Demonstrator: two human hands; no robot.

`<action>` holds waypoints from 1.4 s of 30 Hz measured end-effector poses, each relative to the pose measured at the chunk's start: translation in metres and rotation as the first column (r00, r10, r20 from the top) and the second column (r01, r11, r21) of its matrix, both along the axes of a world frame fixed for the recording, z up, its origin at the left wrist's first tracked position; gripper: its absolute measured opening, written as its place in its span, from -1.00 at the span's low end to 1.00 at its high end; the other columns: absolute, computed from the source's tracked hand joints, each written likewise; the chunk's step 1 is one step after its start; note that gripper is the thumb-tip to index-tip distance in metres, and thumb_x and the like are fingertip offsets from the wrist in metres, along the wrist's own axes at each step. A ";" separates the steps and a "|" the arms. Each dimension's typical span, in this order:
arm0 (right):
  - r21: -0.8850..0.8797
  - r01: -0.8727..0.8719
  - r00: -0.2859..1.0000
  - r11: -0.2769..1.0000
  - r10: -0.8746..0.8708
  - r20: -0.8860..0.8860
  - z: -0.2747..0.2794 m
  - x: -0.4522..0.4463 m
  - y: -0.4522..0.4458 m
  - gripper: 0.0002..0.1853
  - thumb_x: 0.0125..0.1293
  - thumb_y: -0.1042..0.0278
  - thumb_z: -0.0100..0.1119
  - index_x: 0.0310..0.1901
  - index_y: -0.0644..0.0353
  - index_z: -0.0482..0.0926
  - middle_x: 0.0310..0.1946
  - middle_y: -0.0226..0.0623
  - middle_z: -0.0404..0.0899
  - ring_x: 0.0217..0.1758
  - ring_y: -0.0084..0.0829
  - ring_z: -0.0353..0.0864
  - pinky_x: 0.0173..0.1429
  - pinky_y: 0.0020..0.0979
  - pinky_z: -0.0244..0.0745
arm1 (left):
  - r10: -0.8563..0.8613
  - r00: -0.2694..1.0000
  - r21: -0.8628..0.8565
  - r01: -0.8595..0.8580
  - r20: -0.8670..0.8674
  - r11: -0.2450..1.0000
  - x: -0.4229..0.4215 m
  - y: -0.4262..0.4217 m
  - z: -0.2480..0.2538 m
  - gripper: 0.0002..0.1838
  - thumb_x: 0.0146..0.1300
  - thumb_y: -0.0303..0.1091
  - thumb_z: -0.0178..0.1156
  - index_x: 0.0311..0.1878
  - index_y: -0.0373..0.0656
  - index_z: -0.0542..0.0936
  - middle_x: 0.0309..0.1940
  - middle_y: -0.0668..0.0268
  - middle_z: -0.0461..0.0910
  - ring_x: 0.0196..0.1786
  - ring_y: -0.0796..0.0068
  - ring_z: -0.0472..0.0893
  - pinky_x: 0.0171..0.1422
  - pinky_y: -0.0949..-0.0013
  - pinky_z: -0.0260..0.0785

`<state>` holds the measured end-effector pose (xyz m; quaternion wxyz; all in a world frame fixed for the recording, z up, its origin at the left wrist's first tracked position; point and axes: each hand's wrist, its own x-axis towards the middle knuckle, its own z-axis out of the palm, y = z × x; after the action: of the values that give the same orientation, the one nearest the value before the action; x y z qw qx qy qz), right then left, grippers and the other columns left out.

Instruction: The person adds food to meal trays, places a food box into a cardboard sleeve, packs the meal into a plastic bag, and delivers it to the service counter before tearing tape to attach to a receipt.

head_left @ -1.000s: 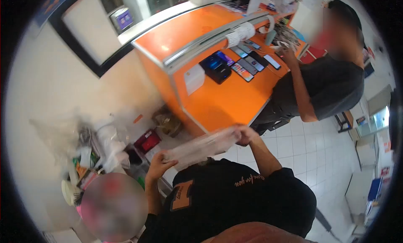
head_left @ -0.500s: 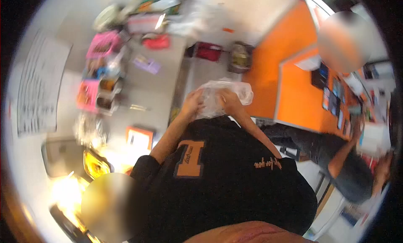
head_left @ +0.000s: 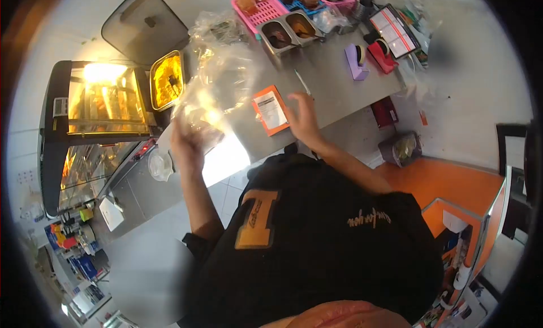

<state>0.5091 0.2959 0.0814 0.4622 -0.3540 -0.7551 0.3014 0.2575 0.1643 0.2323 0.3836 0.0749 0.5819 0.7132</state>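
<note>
Left hand (head_left: 186, 146): gripping clear plastic bag (head_left: 219, 90). Right hand (head_left: 304, 119): holding fingers spread just beside orange-bordered printed slip (head_left: 272, 110).

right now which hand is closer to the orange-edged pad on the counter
Right. The right hand is close beside the orange-edged pad; the left hand is farther off to its left, at the clear plastic.

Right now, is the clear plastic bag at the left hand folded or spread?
Spread: the bag fans out from the left hand over the grey metal table.
</note>
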 end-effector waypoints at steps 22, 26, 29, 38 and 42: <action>-0.321 0.267 0.944 0.909 -0.313 -0.100 -0.048 0.140 0.015 0.05 -0.16 0.33 0.48 0.43 0.24 0.13 0.26 -0.05 0.32 0.32 -0.09 0.35 0.38 -0.14 0.26 | -0.642 0.341 0.383 0.581 0.687 0.718 -0.011 0.127 -0.125 -0.68 0.41 0.00 0.13 -0.33 -0.02 0.41 -0.70 0.58 0.24 -0.71 0.75 0.25 -0.72 0.68 0.16; -0.059 0.274 0.961 0.960 -0.270 0.068 0.032 0.104 0.018 0.00 -0.26 0.35 0.46 0.35 0.22 0.22 0.19 0.00 0.34 0.25 0.00 0.37 0.32 -0.07 0.28 | -0.437 0.562 0.035 0.586 0.702 0.809 -0.006 0.106 -0.182 -0.68 0.43 0.01 0.09 -0.31 -0.02 0.45 -0.71 0.57 0.26 -0.71 0.74 0.25 -0.64 0.65 0.21; 0.170 0.137 0.952 0.976 -0.177 0.248 0.055 0.045 0.016 -0.07 -0.35 0.28 0.51 0.21 0.11 0.32 0.19 0.05 0.32 0.32 0.10 0.27 0.42 0.06 0.10 | -0.397 0.551 0.071 0.520 0.734 0.851 0.004 0.077 -0.189 -0.71 0.43 -0.02 0.09 -0.20 -0.04 0.52 -0.71 0.57 0.28 -0.71 0.74 0.27 -0.65 0.64 0.19; 0.536 -0.586 0.780 0.607 0.245 0.575 -0.082 -0.102 -0.017 -0.20 -0.29 0.08 0.58 0.11 -0.12 0.45 0.26 -0.12 0.30 0.39 -0.01 0.24 0.42 0.23 0.09 | -0.667 0.439 0.340 0.616 0.602 0.711 -0.048 0.016 -0.276 -0.49 0.47 -0.02 0.01 0.29 -0.19 0.45 0.17 0.12 0.55 0.10 0.21 0.60 0.17 0.23 0.47; 0.076 -0.684 0.407 0.725 0.293 0.865 -0.062 -0.083 0.005 -0.46 0.15 0.19 0.25 0.22 -0.19 0.44 0.30 -0.18 0.31 0.40 -0.10 0.26 0.43 0.08 0.15 | -0.795 -0.144 0.796 0.277 0.589 0.538 -0.066 -0.009 -0.342 -0.54 0.48 -0.04 0.01 0.25 -0.15 0.45 -0.20 0.25 0.67 -0.19 0.31 0.68 -0.15 0.35 0.58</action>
<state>0.4257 0.3007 0.0191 0.0177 -0.0964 -0.9934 0.0604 0.1912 0.1551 -0.1094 0.8918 -0.0643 -0.0586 0.4440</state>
